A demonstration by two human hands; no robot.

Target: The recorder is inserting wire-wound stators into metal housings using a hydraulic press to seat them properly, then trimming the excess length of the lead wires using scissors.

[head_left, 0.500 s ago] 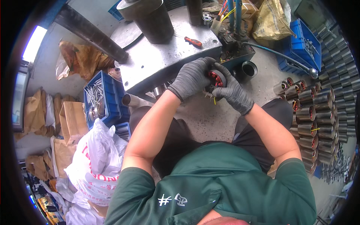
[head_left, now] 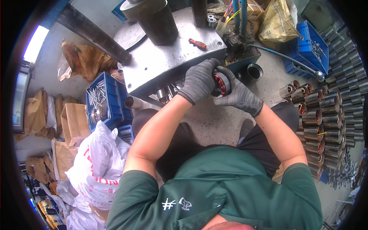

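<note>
Between my gloved hands is a round motor stator [head_left: 221, 84], with red windings inside a dark metal ring. My left hand [head_left: 199, 81] grips its left side, fingers curled over the top. From the right, my right hand [head_left: 239, 95] wraps round the ring's outer edge, its thumb along the lower side. Both hands wear grey knit gloves. They hold the stator in the air, just in front of the steel press table [head_left: 168, 57]. A screwdriver [head_left: 197, 43] with a red and black handle lies on that table.
A thick press column [head_left: 156, 23] rises from the table. Several metal cylinders with red windings [head_left: 316, 117] are stacked at my right. Blue bins [head_left: 115, 103] with metal rods stand at left, near a white plastic bag [head_left: 96, 165]. A lever bar [head_left: 287, 59] reaches out at right.
The stator has turned in my hands, so its red-wound opening shows more. My left hand has shifted slightly right, and the right fingers have changed their grip. Yellow wire ends below it no longer show.
</note>
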